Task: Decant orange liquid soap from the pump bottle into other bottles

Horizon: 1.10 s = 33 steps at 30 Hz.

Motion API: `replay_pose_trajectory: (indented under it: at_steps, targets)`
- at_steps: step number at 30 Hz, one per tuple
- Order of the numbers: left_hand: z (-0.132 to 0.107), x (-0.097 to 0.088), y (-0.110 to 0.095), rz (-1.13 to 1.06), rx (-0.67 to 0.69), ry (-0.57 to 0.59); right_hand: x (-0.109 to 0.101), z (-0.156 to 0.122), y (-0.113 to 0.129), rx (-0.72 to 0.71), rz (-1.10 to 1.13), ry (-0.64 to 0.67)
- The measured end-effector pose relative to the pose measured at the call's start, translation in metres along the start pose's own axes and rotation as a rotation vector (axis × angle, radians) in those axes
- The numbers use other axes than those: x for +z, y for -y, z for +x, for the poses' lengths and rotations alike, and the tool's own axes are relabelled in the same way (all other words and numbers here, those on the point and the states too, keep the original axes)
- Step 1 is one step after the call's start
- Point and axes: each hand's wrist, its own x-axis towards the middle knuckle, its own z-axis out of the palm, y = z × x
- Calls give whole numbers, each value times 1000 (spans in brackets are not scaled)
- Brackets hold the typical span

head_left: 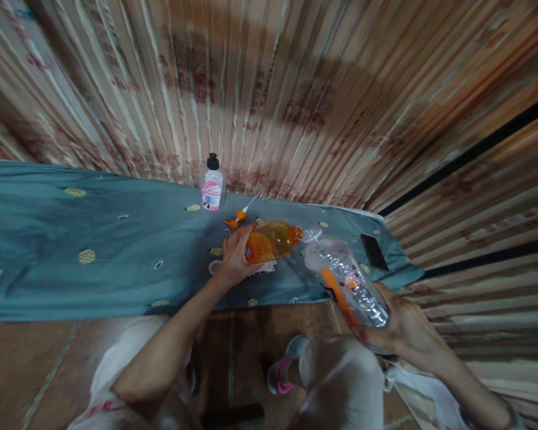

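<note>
My left hand [238, 258] is wrapped round a bottle of orange liquid [273, 242], tipped nearly level with its neck pointing right. In my right hand [397, 325] is a large clear plastic bottle [341, 269] with an orange label, tilted so its mouth points up and left. The two mouths meet or nearly meet; whether they touch I cannot tell. Behind the orange bottle, an orange pump top [238, 218] with a pale tube lies on the cloth. A small round clear cap-like piece [214, 267] lies beside my left wrist. Something white and crumpled [266, 267] shows under the orange bottle.
A white-and-pink bottle with a black cap [212, 188] stands at the back of the narrow surface covered in teal cloth [121, 239]. A dark phone-like slab [374, 252] lies at the right. Pleated curtains [260, 89] hang behind, with dark bars [475, 149] at the right.
</note>
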Motion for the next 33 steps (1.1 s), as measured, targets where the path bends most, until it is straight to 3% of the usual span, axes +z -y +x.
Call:
replay_pose_trajectory:
  at_steps: [12, 20, 33]
  targets:
    - [-1, 3, 0, 50, 12, -5, -5, 0, -4, 4, -24, 5]
    - [-1, 5, 1, 64, 6, -1, -2, -1, -8, -17, -24, -61]
    - [0, 0, -3, 46, -19, 9, 5, -4, -11, -28, -16, -58]
